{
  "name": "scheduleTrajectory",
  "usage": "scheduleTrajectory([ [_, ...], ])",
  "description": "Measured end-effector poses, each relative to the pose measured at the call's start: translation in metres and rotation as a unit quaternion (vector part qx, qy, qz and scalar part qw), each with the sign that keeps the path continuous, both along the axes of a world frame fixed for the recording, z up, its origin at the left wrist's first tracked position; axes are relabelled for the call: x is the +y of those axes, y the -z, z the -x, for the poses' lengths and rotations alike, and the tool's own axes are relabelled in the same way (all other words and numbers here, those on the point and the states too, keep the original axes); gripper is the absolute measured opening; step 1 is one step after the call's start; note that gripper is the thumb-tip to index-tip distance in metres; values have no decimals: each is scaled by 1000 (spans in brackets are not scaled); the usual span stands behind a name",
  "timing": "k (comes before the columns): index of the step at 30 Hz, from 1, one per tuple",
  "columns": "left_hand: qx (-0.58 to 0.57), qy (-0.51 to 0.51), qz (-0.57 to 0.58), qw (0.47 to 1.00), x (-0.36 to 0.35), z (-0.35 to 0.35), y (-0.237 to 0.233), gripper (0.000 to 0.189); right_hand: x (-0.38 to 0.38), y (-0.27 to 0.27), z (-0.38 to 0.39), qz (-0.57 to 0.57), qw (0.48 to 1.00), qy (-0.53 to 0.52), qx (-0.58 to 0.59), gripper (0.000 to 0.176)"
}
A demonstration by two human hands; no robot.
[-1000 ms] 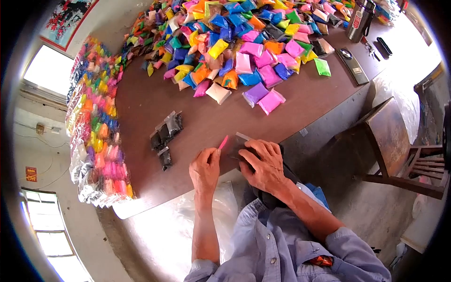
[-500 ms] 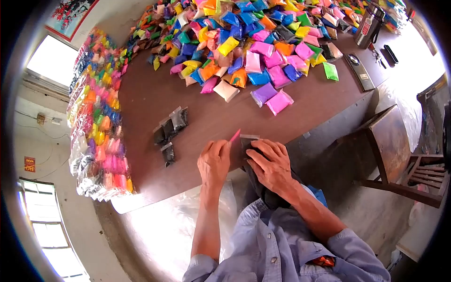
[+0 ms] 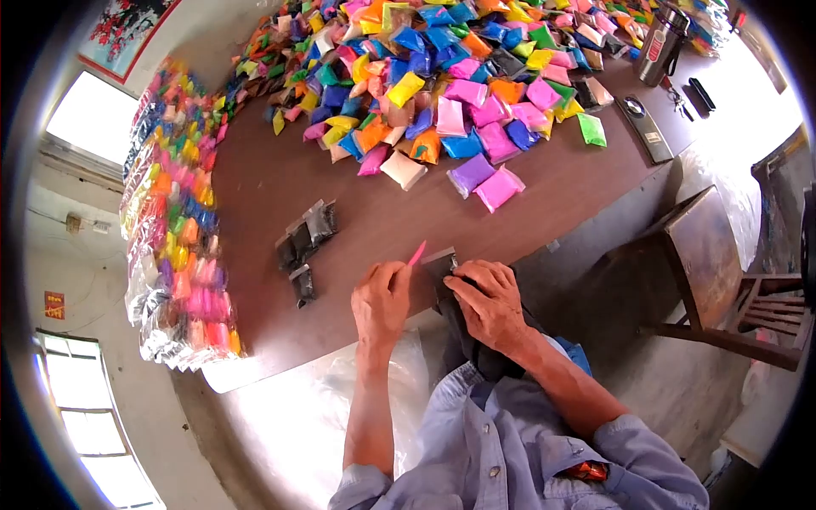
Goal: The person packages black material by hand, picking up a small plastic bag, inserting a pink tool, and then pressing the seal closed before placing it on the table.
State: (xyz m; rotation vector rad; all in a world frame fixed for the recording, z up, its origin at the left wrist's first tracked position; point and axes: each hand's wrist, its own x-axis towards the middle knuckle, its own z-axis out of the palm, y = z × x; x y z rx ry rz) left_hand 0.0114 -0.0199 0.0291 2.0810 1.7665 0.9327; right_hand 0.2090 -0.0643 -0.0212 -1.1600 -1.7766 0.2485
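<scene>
Closed round a thin pink pointed plastic tool, my left hand is at the table's front edge, the tip sticking up past the fingers. My right hand pinches a small black packet with a clear flat top edge. The packet's lower part is hidden by the fingers and blends with dark cloth below. The pink tool points up just left of the packet. Several black packets lie together on the brown table, to the left beyond my left hand.
A big heap of coloured packets covers the table's far side. Bagged packets are stacked along the left edge. At the right are a steel flask, a phone-like flat object, keys and a wooden chair.
The packet's clear top edge has tilted, and my right fingers have shifted slightly on it. My left hand and the pink tool have moved slightly left and down.
</scene>
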Motion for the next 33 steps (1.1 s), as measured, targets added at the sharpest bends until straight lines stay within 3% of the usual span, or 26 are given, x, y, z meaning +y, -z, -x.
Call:
scheduleTrajectory([
  [5,-28,74,29,996,-11,-17,-10,7,-2,0,0,2,1000,-4,6,39],
  [10,93,80,12,992,8,-22,-14,8,-1,1,-2,-1,1000,-12,-7,40],
  [17,57,61,55,995,8,-22,-21,10,-2,4,-2,0,1000,-16,12,40],
  [20,36,110,38,992,1,-25,-18,11,0,3,-1,-10,1000,-22,16,41],
  [26,84,17,33,996,15,-7,-7,7,0,2,-3,-11,1000,-17,-1,39],
  [33,-14,-108,-36,993,-36,52,4,9,-5,-11,0,3,1000,-16,11,46],
])
